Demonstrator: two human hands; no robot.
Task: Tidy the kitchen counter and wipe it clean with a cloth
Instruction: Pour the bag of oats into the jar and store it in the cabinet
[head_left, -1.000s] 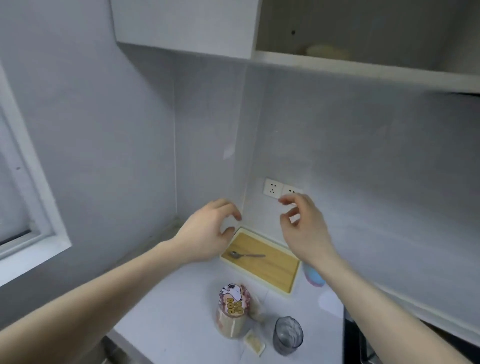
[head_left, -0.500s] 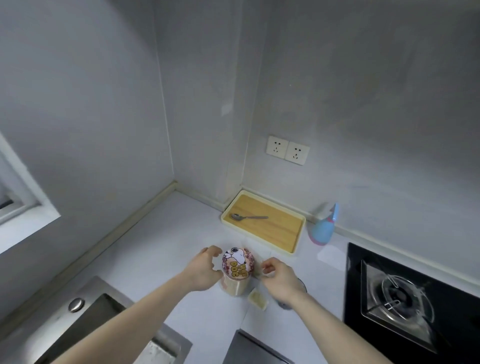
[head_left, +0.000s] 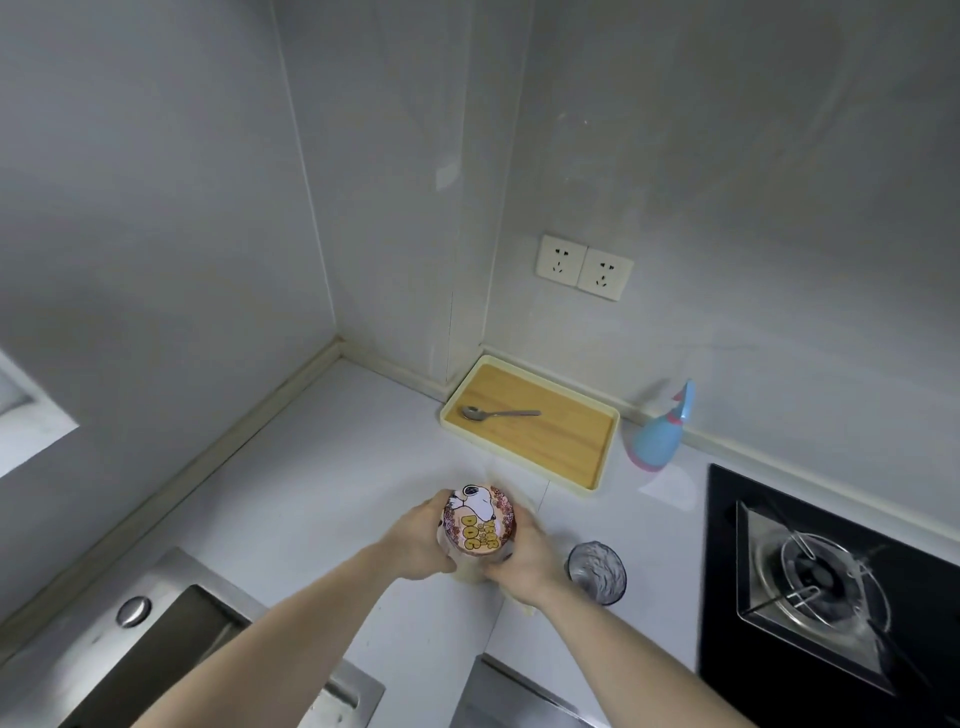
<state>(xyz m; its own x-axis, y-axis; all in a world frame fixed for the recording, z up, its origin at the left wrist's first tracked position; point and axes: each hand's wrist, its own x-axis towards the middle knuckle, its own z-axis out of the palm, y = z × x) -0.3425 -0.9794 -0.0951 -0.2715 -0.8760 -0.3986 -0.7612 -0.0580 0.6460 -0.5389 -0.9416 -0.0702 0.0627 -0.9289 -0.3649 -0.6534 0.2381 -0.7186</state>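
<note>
1. Head view: I see my left hand (head_left: 421, 543) and right hand (head_left: 524, 558) each with a grip curled around the cartoon-lidded jar (head_left: 478, 525), standing on the counter (head_left: 322, 467) near the wooden tray (head_left: 566, 441) and glass (head_left: 596, 571).

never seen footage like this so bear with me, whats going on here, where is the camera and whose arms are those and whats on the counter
There is no machine here. The camera sits on a person's head, looking forward and down, so the two bare arms are the wearer's own.

The left hand and right hand grip a jar with a cartoon dog lid from either side, fingers curled round it.

On the white counter stand a ribbed drinking glass to the right of the jar, and behind it a wooden tray with a metal spoon lying in it. A blue spray bottle stands by the wall. A steel sink is at lower left, a gas hob at right.
</note>
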